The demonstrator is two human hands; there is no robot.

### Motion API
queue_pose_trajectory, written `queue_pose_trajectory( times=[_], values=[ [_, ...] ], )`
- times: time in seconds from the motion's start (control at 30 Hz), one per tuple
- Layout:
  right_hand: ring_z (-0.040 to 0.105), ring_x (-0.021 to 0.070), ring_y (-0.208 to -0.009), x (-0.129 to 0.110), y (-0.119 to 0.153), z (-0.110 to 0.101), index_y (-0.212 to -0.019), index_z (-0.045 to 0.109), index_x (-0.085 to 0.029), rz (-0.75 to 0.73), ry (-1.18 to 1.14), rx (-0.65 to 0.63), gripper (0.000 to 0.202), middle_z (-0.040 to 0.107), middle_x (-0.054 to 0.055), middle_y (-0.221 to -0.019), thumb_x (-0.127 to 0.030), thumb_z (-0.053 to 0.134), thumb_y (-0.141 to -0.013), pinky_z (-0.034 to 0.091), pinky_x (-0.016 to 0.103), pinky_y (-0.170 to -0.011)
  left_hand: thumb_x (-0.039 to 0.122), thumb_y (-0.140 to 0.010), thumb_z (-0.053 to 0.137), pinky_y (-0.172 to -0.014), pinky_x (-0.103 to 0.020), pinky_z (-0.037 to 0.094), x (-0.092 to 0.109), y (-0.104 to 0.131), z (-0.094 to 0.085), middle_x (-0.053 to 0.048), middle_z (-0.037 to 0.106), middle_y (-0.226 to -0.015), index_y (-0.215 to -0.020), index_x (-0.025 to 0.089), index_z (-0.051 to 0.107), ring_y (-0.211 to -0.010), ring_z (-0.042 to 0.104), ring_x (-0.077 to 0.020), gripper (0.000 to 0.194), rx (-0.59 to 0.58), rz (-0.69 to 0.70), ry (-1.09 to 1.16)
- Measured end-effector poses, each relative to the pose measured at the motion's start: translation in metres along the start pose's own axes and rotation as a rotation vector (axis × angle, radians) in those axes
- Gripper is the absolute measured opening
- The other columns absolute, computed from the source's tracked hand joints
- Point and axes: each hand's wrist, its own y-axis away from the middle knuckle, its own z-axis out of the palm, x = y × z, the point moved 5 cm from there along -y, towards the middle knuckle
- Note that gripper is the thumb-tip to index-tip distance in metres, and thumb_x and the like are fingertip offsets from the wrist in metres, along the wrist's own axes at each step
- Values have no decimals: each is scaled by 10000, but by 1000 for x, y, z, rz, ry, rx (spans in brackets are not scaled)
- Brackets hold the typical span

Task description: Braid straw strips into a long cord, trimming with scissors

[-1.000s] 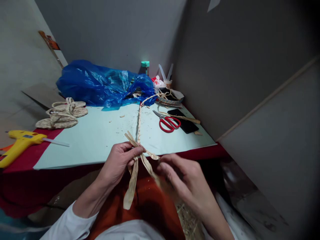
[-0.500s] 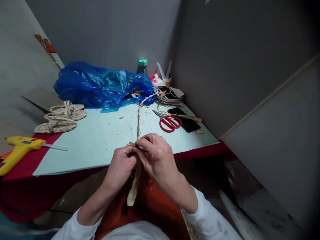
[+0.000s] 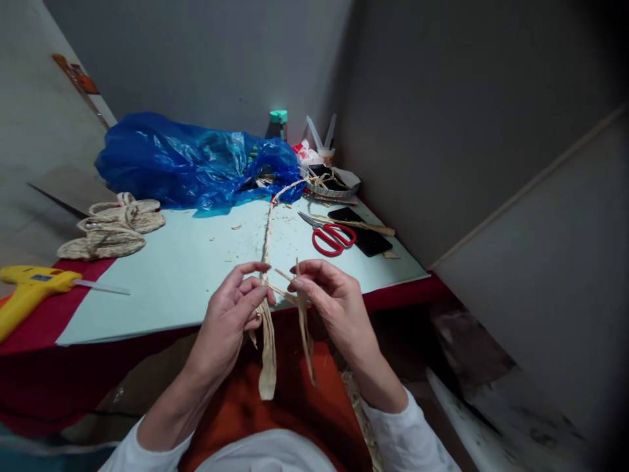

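Observation:
A pale braided cord (image 3: 268,237) runs from the back of the table toward me. My left hand (image 3: 236,305) pinches its near end, where a flat dried-fibre strip (image 3: 268,367) hangs down below the fingers. To the right, my right hand (image 3: 334,298) is closed on another dried-fibre strip (image 3: 304,328) between thumb and fingertips. Thin strands span the small gap between the two hands. Both hands are above the front edge of the table, over my lap.
Red-handled scissors (image 3: 334,239) lie against a black phone (image 3: 368,239) at right. A blue plastic bag (image 3: 167,164) fills the back. On the left are woven slippers (image 3: 105,241) and a yellow glue gun (image 3: 39,283). A green-capped bottle (image 3: 278,118) stands behind.
My hands were together at the cord's end. Now they are apart, the right one moved to the right with a strip that hangs separately. The view has shifted slightly.

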Motion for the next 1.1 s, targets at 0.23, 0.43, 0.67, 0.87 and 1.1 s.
queue_pose_trajectory(
  times=[0.23,0.43,0.67,0.87,1.1],
  values=[
    [562,137,-739,5,13,16,-775,634,-185,-93,183,68,85,636,-3,-763,-243,637,-837,435,249,-716,250,-751,721,-388,-119,194,-5,-4,5,25,583,-733,-944,167,547,-473,321,-21,273,-30,-90,152],
    [541,183,-883,4,19,20,-837,652,-213,-216,484,123,47,657,29,-871,-211,618,-868,430,313,-807,331,-716,756,-409,-123,204,-9,-4,6,56,484,-651,-806,146,603,-466,296,-12,256,-34,-131,103],
    [553,128,-712,11,18,27,-919,546,-189,-196,505,-53,121,619,26,-841,-212,434,-962,437,239,-677,370,-772,702,-463,-120,323,-9,-5,5,40,532,-694,-843,171,606,-536,434,-39,232,-34,-113,22],
    [493,126,-637,9,18,34,-975,493,-181,-287,703,-138,119,575,8,-790,-130,390,-945,392,237,-594,377,-783,688,-410,-118,244,-6,-7,4,48,536,-629,-764,160,592,-473,372,-25,238,-8,-80,-9],
    [510,191,-727,1,24,40,-871,568,-167,-316,1090,-112,154,568,58,-817,-72,454,-914,386,290,-605,381,-752,710,-396,-136,221,-5,-9,4,55,525,-575,-718,156,581,-440,323,-23,262,51,-63,-21]
  ],
)
